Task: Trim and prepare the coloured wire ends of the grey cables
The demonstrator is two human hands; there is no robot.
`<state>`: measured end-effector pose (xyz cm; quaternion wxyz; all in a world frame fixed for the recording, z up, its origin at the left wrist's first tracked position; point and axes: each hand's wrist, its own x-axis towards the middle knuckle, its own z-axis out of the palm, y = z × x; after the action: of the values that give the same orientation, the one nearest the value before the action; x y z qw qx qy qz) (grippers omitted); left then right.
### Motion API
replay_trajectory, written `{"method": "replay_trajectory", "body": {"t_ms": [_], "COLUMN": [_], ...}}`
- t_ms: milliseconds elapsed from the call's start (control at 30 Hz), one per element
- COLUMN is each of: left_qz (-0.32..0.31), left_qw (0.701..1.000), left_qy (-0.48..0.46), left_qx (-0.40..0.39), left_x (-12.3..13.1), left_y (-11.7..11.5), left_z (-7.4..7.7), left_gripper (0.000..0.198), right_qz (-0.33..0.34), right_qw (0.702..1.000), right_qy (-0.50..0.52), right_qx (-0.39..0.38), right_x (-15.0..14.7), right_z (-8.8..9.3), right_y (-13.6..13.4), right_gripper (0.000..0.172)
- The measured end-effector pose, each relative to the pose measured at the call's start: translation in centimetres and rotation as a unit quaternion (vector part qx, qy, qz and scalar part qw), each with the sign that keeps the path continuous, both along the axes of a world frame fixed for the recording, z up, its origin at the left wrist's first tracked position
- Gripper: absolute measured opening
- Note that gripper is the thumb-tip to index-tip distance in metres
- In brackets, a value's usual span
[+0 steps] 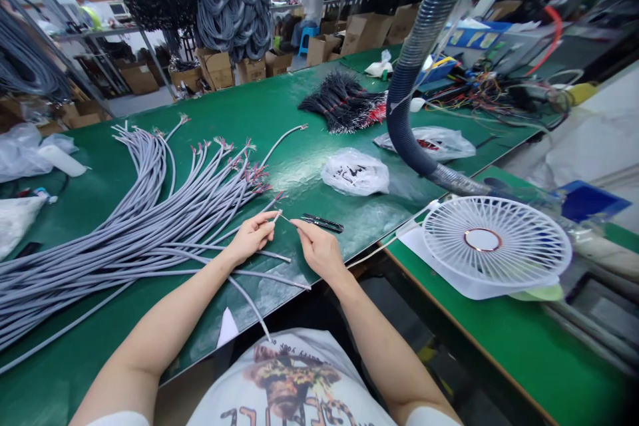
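My left hand [253, 235] is pinched shut on the stripped end of a grey cable [249, 303] that trails back over the table's near edge toward my lap. My right hand [318, 249] is closed in a pinch on a thin wire at that same cable end, just right of my left fingers. Both hands hover low over the green table [279, 113]. Black tweezers [322, 222] lie on the table just beyond my right hand. A big bundle of grey cables [124, 226] with stripped coloured tips fans out to the left.
A white desk fan [494, 246] sits at the right, with a thick ribbed hose [414, 66] curving above it. Plastic bags [355, 172] and a pile of black wires [342, 101] lie further back. Cardboard boxes, hanging cable coils and two seated people are at the far end.
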<state>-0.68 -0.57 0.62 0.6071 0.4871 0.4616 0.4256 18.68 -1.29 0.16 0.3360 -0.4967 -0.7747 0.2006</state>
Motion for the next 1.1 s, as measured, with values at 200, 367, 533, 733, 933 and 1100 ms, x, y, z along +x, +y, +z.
{"method": "replay_trajectory", "body": {"t_ms": [200, 367, 533, 733, 933, 1100], "left_qz": [-0.009, -0.032, -0.046, -0.008, 0.006, 0.002], "left_qw": [1.000, 0.997, 0.995, 1.000, 0.997, 0.997], "left_qy": [0.020, 0.063, 0.077, -0.019, -0.061, -0.062], "left_qx": [-0.002, 0.013, 0.034, -0.020, -0.046, -0.046], "left_x": [0.1, 0.3, 0.4, 0.0, -0.6, -0.6], "left_y": [-0.1, -0.4, -0.3, 0.2, 0.4, 0.3], "left_z": [0.0, -0.1, -0.4, -0.2, 0.0, -0.1], "left_gripper": [0.066, 0.059, 0.049, 0.061, 0.063, 0.064], "right_qz": [0.013, 0.025, 0.087, 0.125, 0.029, 0.023], "right_qw": [1.000, 0.999, 0.995, 0.990, 0.999, 1.000], "right_qy": [0.015, 0.022, 0.044, 0.064, 0.012, 0.000], "right_qx": [0.017, 0.030, 0.028, 0.034, 0.019, 0.018], "right_x": [0.1, -0.2, -1.5, -1.6, -0.3, -0.7], "right_z": [-0.2, -0.3, 1.9, 3.3, -0.1, -0.8], "right_y": [0.2, 0.8, -0.8, -1.9, 0.0, -0.1], "right_gripper": [0.034, 0.031, 0.026, 0.026, 0.033, 0.034]}}
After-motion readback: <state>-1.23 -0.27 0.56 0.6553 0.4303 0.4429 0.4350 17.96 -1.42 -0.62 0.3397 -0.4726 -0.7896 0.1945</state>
